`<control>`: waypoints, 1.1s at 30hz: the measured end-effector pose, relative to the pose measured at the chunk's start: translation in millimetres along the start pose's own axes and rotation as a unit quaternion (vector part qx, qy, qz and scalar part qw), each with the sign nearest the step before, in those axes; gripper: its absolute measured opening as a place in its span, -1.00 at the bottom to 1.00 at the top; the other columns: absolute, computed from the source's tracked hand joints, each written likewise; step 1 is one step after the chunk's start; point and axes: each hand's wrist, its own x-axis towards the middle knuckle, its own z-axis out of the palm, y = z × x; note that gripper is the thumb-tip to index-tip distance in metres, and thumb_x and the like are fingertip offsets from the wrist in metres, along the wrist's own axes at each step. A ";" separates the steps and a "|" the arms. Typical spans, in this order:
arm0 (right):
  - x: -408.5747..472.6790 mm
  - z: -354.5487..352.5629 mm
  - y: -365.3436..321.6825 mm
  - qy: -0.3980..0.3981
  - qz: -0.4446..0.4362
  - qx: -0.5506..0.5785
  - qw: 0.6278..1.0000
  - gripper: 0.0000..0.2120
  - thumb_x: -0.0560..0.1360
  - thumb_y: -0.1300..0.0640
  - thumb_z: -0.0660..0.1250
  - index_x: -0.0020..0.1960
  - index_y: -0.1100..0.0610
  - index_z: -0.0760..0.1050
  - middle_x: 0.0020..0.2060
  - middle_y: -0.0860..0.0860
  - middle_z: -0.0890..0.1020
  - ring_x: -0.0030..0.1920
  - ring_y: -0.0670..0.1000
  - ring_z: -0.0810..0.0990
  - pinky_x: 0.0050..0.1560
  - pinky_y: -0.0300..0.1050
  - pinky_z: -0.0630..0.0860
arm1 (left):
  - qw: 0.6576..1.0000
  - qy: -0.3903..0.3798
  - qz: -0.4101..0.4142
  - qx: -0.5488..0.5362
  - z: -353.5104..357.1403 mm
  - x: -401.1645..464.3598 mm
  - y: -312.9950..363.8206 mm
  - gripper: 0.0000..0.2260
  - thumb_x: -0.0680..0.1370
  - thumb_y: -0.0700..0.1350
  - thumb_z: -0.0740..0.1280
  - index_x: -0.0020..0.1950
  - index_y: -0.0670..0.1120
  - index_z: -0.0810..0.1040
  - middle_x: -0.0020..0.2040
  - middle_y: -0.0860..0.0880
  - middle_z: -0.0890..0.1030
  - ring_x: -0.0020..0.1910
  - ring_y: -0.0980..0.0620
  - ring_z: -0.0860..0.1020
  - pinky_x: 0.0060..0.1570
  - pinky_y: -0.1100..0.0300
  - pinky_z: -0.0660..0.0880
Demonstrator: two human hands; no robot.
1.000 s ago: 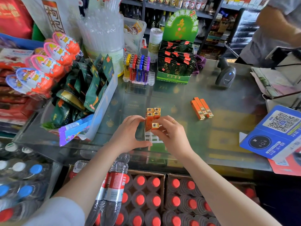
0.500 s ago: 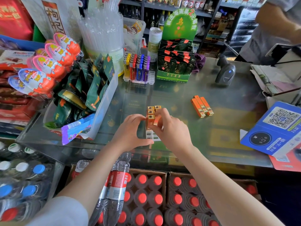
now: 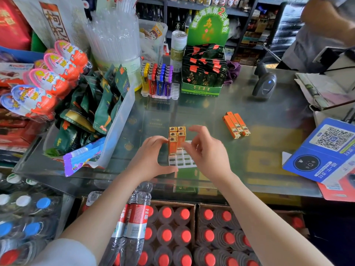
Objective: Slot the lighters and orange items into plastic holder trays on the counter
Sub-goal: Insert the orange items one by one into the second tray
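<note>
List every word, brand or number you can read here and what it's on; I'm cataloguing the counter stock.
"Kinder": on the egg-shaped chocolate packs at left.
"海南果 2元每包": on the green display sign.
"2": on the dark green sachets in the box below it.
"枸杞": on the white bag at top left.
Blue QR payment card, orange lighters, colored lighters, bottle labels: print too small or blurred.
</note>
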 end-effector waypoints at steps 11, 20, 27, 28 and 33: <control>21.2 -27.3 109.6 0.022 0.255 -0.157 0.954 -0.78 0.48 0.22 0.24 0.08 0.32 0.43 0.07 0.29 0.46 0.02 0.32 0.45 0.04 0.11 0.38 | 1.000 -0.025 -0.011 -0.007 5.6 14.0 12.3 -0.30 0.24 0.25 0.42 0.29 0.07 0.30 0.32 0.10 0.30 0.22 0.27 0.16 0.21 0.21 0.15; 32.2 -14.2 103.4 -0.028 0.228 -0.197 0.953 -0.78 0.47 0.41 0.15 0.11 0.31 0.38 0.09 0.30 0.45 0.07 0.29 0.45 0.07 0.06 0.34 | 1.000 -0.021 -0.007 0.002 5.0 18.5 18.5 -0.28 0.24 0.25 0.43 0.30 0.03 0.31 0.35 0.08 0.28 0.32 0.23 0.11 0.30 0.18 0.09; 30.6 -5.6 95.4 -0.071 0.166 -0.169 0.969 -0.76 0.47 0.09 0.31 0.01 0.26 0.49 -0.04 0.20 0.50 -0.01 0.23 0.47 -0.05 0.04 0.42 | 0.998 -0.037 0.017 0.036 -5.7 11.9 16.3 -0.23 0.15 0.33 0.40 0.26 0.02 0.34 0.29 0.11 0.30 0.27 0.31 0.08 0.27 0.28 0.09; 32.1 -4.5 94.7 -0.076 0.162 -0.176 0.968 -0.76 0.47 0.08 0.31 -0.01 0.27 0.51 -0.05 0.20 0.50 -0.01 0.22 0.46 -0.03 0.04 0.41 | 0.999 -0.036 0.018 0.036 -6.1 10.6 16.0 -0.23 0.15 0.33 0.40 0.26 0.02 0.34 0.28 0.11 0.30 0.28 0.30 0.10 0.26 0.30 0.09; 35.7 -0.2 86.7 -0.046 0.090 -0.125 0.987 -0.88 0.45 0.22 0.30 -0.06 0.26 0.54 -0.17 0.18 0.58 -0.13 0.17 0.41 -0.08 0.00 0.38 | 0.999 -0.040 0.001 0.033 -5.4 7.2 13.9 -0.18 0.16 0.34 0.40 0.32 0.03 0.29 0.40 0.09 0.22 0.41 0.17 0.06 0.37 0.13 0.12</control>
